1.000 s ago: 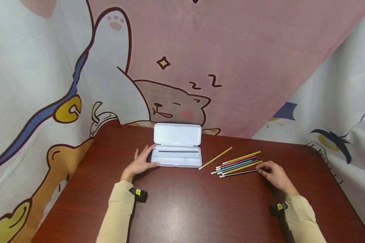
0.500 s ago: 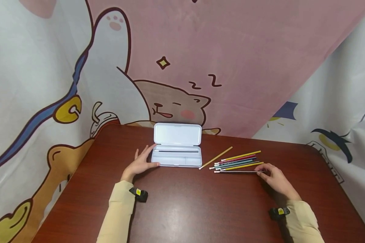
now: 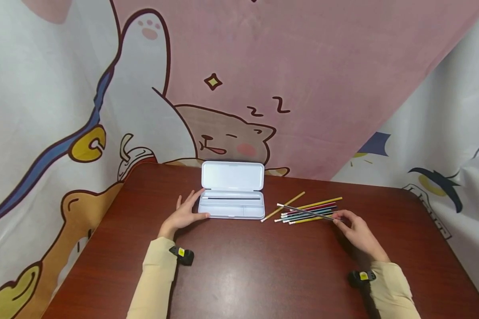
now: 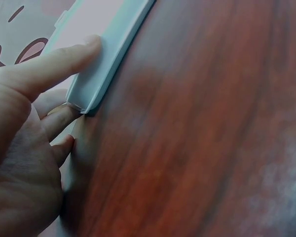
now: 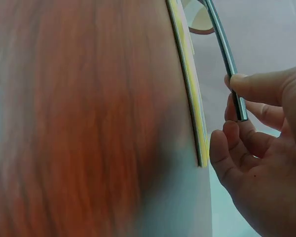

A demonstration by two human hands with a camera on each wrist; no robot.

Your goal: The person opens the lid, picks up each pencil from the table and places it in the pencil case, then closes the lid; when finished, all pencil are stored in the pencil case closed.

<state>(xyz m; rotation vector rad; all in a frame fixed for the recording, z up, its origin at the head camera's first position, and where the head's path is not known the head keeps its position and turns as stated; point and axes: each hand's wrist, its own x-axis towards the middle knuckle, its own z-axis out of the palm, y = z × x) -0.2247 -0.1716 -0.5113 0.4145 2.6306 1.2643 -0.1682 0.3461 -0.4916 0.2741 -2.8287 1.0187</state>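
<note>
Dark pencil (image 3: 305, 211) held over the loose pencils (image 3: 315, 206), pinched by the right hand (image 3: 355, 228) near its untipped end, presumably leaving its length free; left hand (image 3: 185, 217), fingers outstretched, touches the open pencil case (image 3: 233, 176), seemingly to steady it

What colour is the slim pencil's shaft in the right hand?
The slim pencil's shaft is dark, with paler streaking, clearest in the right wrist view.

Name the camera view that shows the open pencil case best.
The head view: it takes in nearly the whole open pencil case, raised lid and compartments included. The left wrist view shows only one end, partly hidden by the left hand; in the right wrist view I cannot make it out.
</note>
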